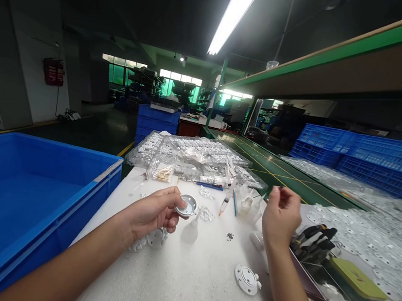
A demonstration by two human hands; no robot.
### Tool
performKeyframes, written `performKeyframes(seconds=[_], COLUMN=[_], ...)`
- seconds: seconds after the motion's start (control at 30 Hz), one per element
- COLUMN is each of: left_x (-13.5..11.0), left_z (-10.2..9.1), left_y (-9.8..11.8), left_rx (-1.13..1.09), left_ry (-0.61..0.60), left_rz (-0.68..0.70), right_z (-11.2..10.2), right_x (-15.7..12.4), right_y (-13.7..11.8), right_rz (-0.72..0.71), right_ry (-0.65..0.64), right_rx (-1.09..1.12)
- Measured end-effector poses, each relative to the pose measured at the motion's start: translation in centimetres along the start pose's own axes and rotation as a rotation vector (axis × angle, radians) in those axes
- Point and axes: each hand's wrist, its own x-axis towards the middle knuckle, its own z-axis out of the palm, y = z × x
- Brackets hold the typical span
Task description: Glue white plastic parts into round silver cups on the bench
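Observation:
My left hand [153,211] is closed on a round white plastic disc [190,203], thumb on its recessed face and fingers curled beneath. My right hand [282,217] is raised at the right with thumb and fingers drawn together; a tiny dark bit shows at the fingertips, too small to name. Below the disc stands a translucent squeeze bottle [191,230] with a thin nozzle. Several white round parts [157,236] lie behind and under my left hand. Another white disc with holes [247,279] rests nearer me, left of my right forearm. Small dark pieces [230,236] lie in a little pile between the hands.
A large blue bin [61,215] flanks the white work surface [179,289] on the left. Clear trays of white parts [209,149], cotton swabs [163,172] and a syringe [224,204] are farther back. Right are tools [314,240], a yellow-lidded box [358,278] and an overhead shelf [338,53].

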Motion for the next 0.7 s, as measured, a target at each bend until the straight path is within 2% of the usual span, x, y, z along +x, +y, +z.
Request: performKeyframes(seconds=[0.03, 0.07, 0.1, 0.13, 0.17, 0.23, 0.3, 0.43, 0.7], left_x=[0.0, 0.0, 0.0, 0.0, 0.0, 0.0, 0.1, 0.2, 0.1], left_z=[0.0, 0.1, 0.1, 0.2, 0.2, 0.3, 0.3, 0.4, 1.1], left_y=[0.0, -0.1, -0.2, -0.2, -0.3, -0.3, -0.4, -0.4, -0.7], left_rx=[0.003, 0.004, 0.006, 0.008, 0.012, 0.024, 0.034, 0.045, 0.044], left_ry=[-0.004, -0.007, -0.011, -0.017, -0.023, -0.036, -0.037, -0.027, -0.061], left_rz=[-0.004, -0.010, -0.019, -0.027, -0.032, -0.032, -0.030, -0.050, -0.071], right_z=[-0.4, -0.7, -1.0, -1.3, -1.5, -1.9, -2.3, -2.6, -2.4], right_x=[-0.6, -1.3, -2.2, -3.2, -4.3, -6.4, -7.9, -9.2, -9.3], right_y=[-1.0, -2.1, -3.2, -4.2, -5.2, -6.8, -7.9, -8.5, -7.7], right_rz=[-0.016, -0.033, -0.049, -0.059, -0.064, -0.080, -0.131, -0.217, -0.268], right_ry=[0.052, 0.101, 0.112, 0.092, 0.052, -0.142, -0.264, -0.385, -0.494], right_rx=[0.087, 0.313, 0.529, 0.583, 0.622, 0.756, 0.840, 0.835, 0.787])
